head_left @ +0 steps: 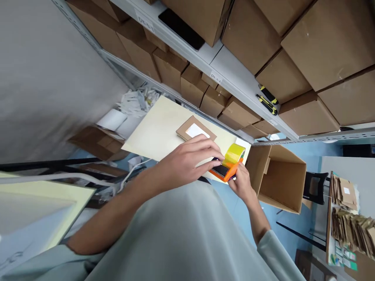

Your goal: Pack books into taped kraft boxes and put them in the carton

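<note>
An orange tape dispenser with a yellow roll of tape sits at the near edge of a cream table. My left hand reaches in from the left, its fingers curled over the dispenser's dark end. From below and to the right, my right hand grips the orange body. Just beyond my left hand, a small flat cardboard parcel with a white label lies on the table.
An open cardboard box stands right of the table. Grey shelves above carry several brown boxes, a black phone and yellow-black cutters. Crumpled paper lies at the table's far end. Folded cardboard is stacked at the right.
</note>
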A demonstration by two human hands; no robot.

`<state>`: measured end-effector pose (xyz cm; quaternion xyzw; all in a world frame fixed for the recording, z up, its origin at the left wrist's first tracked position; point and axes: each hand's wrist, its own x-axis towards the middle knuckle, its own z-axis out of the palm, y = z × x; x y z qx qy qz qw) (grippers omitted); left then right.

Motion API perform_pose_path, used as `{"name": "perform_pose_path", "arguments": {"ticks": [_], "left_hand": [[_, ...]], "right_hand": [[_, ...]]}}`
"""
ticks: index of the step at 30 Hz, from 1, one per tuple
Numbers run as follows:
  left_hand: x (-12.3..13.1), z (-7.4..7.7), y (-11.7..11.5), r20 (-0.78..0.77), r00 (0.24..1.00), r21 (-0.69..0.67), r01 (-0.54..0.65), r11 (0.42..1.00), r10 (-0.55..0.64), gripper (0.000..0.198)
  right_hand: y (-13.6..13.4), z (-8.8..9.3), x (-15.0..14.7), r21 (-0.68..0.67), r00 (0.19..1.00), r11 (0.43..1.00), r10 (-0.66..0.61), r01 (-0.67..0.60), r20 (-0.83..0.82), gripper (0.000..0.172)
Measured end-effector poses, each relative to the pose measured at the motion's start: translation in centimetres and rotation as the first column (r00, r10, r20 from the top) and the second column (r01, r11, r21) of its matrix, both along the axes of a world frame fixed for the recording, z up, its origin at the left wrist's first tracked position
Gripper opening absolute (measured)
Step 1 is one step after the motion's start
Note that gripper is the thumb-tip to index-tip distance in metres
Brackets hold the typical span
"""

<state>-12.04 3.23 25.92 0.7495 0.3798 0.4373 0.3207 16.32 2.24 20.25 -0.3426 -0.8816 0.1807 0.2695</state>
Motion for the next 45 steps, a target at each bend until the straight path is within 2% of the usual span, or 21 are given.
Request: {"name": "perform_pose_path", "arguments": {"ticks": [4,8,11,13,16,20,24,25,27,29,31,33,38,42,45], "left_hand": [[3.5,-0.9,-1.8,-0.005,0.998,-0.128,-0.066,0.99,0.065,0.022],[6.3,-2.2,-4.4,-0.04,0.981,-0.277,-0.193,0.941,0.189,0.028],[7.7,-3.9,-6.3,-0.063,0.957,-0.315,-0.289,0.904,0.284,0.032],[8.5,-5.6,-7.4,-0.056,0.93,-0.312,-0.363,0.878,0.364,0.033],[9.6,-9.2,-9.0,-0.025,0.87,-0.307,-0.475,0.825,0.492,0.032],[10.3,-15.1,-11.5,0.017,0.791,-0.394,-0.557,0.731,0.611,0.028],[9.6,-22.1,-14.2,-0.036,0.601,-0.506,-0.7,0.504,0.798,0.021],[9.4,-24.0,-14.5,-0.047,0.57,-0.53,-0.71,0.463,0.82,0.02],[9.2,-27.7,-14.4,-0.05,0.545,-0.589,-0.692,0.416,0.837,0.019],[9.1,-31.1,-13.1,-0.016,0.518,-0.637,-0.664,0.39,0.855,0.018],[8.8,-33.9,-11.1,0.027,0.508,-0.651,-0.644,0.4,0.861,0.015],[8.3,-36.0,-8.9,0.065,0.511,-0.652,-0.628,0.424,0.857,0.012],[7.3,-39.3,-5.0,0.132,0.463,-0.651,-0.626,0.429,0.876,0.009],[7.7,-40.8,-3.7,0.149,0.407,-0.645,-0.65,0.401,0.901,0.009],[8.1,-41.5,-2.9,0.161,0.4,-0.635,-0.658,0.405,0.902,0.01]], "right_hand": [[0.4,-0.7,4.0,-0.042,0.995,0.994,0.097,-0.096,0.001,0.011],[0.8,-2.1,7.0,-0.134,0.979,0.97,0.202,-0.201,-0.001,0.007],[1.1,-3.4,8.1,-0.215,0.967,0.944,0.256,-0.249,0.002,0.009],[1.3,-4.4,8.1,-0.251,0.956,0.925,0.292,-0.286,-0.016,0.01],[1.3,-5.8,7.7,-0.328,0.937,0.886,0.349,-0.328,0.005,0.015],[0.8,-7.8,9.0,-0.491,0.875,0.817,0.442,-0.302,0.197,0.029],[0.9,-10.4,12.6,-0.553,0.774,0.819,0.448,-0.154,0.448,0.041],[1.2,-11.2,13.5,-0.556,0.752,0.822,0.443,-0.123,0.488,0.043],[1.9,-13.0,14.5,-0.55,0.717,0.832,0.43,-0.078,0.549,0.044],[2.8,-15.0,14.6,-0.516,0.688,0.856,0.391,-0.027,0.612,0.046],[3.7,-17.1,14.0,-0.47,0.662,0.882,0.331,0.036,0.672,0.051],[4.6,-19.1,13.1,-0.428,0.654,0.899,0.27,0.092,0.706,0.056],[5.5,-22.9,11.0,-0.369,0.708,0.911,0.137,0.185,0.693,0.066],[4.3,-24.5,9.7,-0.399,0.695,0.88,0.118,0.257,0.709,0.067],[3.1,-25.4,9.2,-0.384,0.688,0.876,0.086,0.292,0.72,0.071]]}}
